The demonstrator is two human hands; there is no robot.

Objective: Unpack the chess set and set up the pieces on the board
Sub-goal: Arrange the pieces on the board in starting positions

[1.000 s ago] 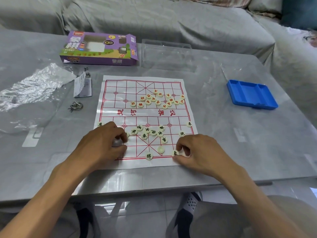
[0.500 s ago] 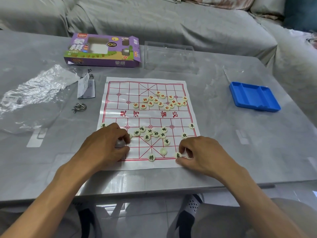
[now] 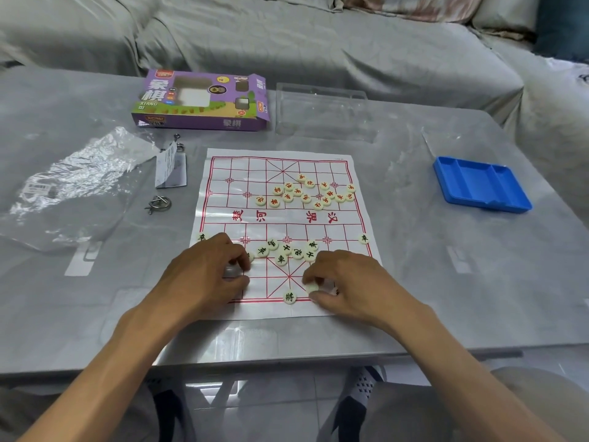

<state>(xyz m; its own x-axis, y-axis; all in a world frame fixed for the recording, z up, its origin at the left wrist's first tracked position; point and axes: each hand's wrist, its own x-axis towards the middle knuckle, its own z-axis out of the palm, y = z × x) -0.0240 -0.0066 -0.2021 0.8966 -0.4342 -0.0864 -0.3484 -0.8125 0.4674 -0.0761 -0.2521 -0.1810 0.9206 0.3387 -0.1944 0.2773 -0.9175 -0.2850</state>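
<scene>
A paper xiangqi board (image 3: 280, 218) lies flat at the table's middle. Red-lettered pieces (image 3: 306, 194) cluster on its far half, and black-lettered pieces (image 3: 287, 250) are bunched on the near half. One black piece (image 3: 289, 297) sits on the near edge line. My right hand (image 3: 347, 282) pinches a cream piece (image 3: 313, 287) between thumb and forefinger, just right of that one. My left hand (image 3: 207, 272) rests on the near-left of the board with fingers curled round a pale blurred thing that looks like a piece. Single black pieces lie at the left edge (image 3: 201, 237) and the right edge (image 3: 364, 238).
The purple game box (image 3: 200, 103) and a clear plastic insert (image 3: 322, 110) stand at the back. A blue tray (image 3: 481, 185) is at the right. Crumpled plastic wrap (image 3: 73, 183), a paper tag (image 3: 170, 167) and a metal ring (image 3: 158, 204) lie to the left. A covered sofa is behind.
My right hand has shifted left from the piece near the board's near-right and now pinches the blank-faced cream piece. My left hand has stayed put.
</scene>
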